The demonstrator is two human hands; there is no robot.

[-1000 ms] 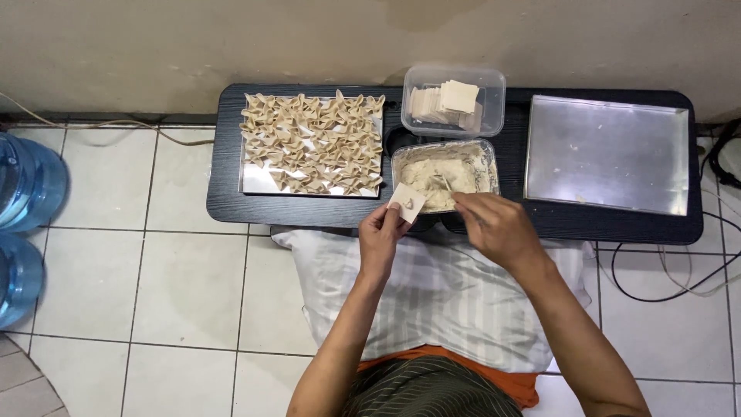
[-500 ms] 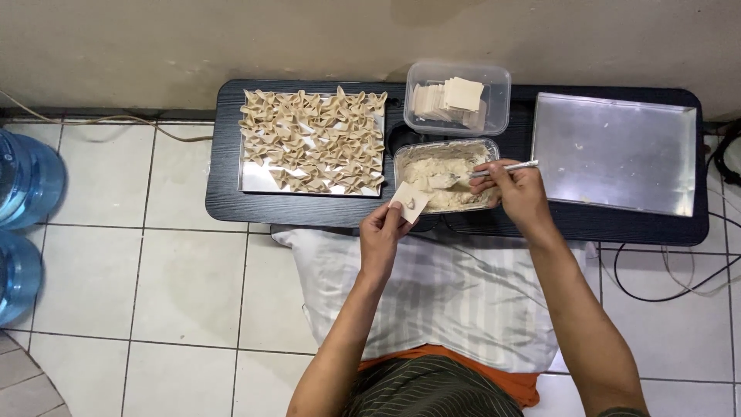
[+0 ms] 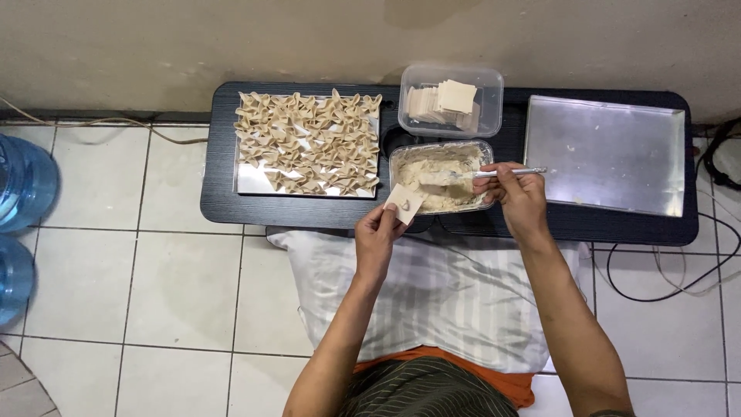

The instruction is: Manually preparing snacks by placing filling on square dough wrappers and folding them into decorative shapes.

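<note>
Two hands closed: left hand (image 3: 376, 235) pinches wrapper (image 3: 405, 203), right hand (image 3: 519, 194) grips spoon (image 3: 494, 173).

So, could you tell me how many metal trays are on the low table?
2: one metal tray at the left, mostly covered by folded dumplings, and one bare tray at the right. None seem hidden.
</note>
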